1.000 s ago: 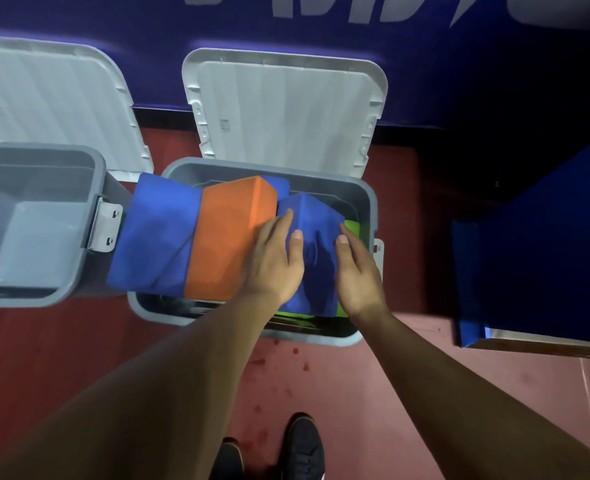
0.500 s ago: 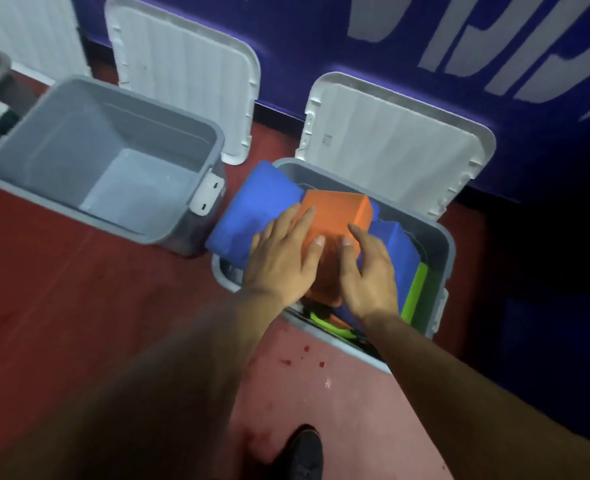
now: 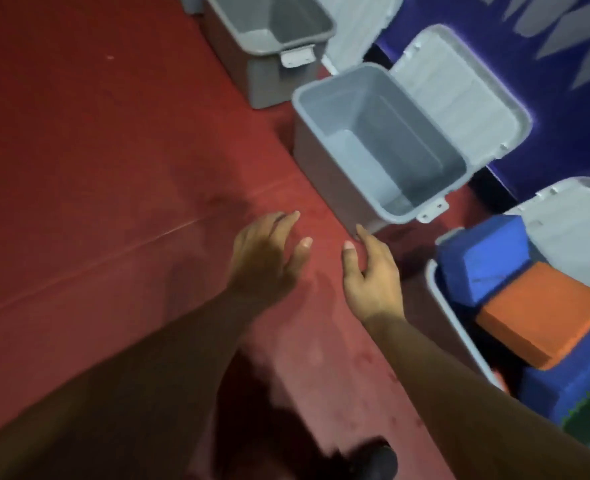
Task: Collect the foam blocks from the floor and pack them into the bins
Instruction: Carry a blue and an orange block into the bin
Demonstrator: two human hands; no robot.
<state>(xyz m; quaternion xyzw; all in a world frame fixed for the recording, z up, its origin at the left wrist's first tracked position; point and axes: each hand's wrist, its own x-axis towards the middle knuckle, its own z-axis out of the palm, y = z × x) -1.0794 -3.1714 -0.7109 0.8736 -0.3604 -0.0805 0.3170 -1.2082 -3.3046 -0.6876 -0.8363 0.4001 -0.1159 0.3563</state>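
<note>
A grey bin [image 3: 435,289] at the right edge is stuffed with foam blocks: a blue block [image 3: 484,258] sticks out over its rim, an orange block [image 3: 543,313] lies across the top, and another blue block [image 3: 570,386] sits below with a strip of green beside it. An empty grey bin [image 3: 324,161] stands in the middle with its lid open. My left hand [image 3: 266,261] and my right hand [image 3: 369,275] hang over the red floor, fingers loose, holding nothing, left of the full bin.
A third grey bin [image 3: 252,64] stands at the top, empty as far as I can see. White lids [image 3: 460,95] lean back against a blue wall with pale lettering. Red floor [image 3: 96,168] spreads to the left. A dark shoe [image 3: 376,459] shows at the bottom.
Both hands have come off the orange and blue blocks in the full bin and moved left over the floor. The view has swung left, bringing the third bin in.
</note>
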